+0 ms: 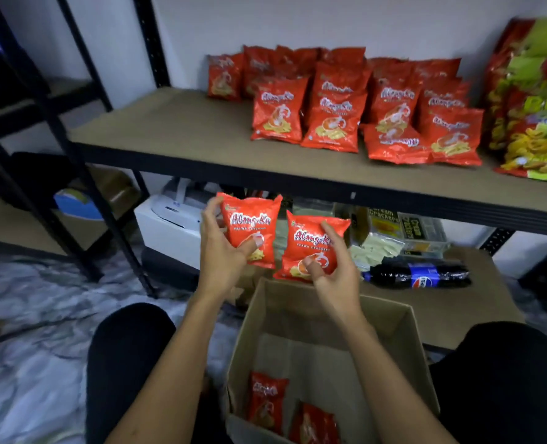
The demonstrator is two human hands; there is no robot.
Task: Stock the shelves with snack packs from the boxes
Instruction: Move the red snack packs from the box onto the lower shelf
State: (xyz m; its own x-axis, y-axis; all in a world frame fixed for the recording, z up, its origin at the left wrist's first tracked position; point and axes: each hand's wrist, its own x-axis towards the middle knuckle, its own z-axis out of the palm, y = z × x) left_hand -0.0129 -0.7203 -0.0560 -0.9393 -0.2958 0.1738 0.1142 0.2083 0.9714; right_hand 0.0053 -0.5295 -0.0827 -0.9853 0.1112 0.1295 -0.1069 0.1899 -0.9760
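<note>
Gripping one red foil prawn-cracker pack [253, 230], the left hand [222, 251] was raised below the brown board shelf [176, 129]; a second red pack [310, 248] was clasped in the right hand [333, 267]. Both were held above the open cardboard box [403, 318], where two more red packs [265, 400] lay. A stocked row of matching packs [333, 123] was stood on the shelf.

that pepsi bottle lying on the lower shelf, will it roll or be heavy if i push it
The bottle lies on its side, so a push across its length would probably roll it. It looks full of dark drink, so likely heavy for its size. Its plastic wrap looks glossy, perhaps slippery.
</note>
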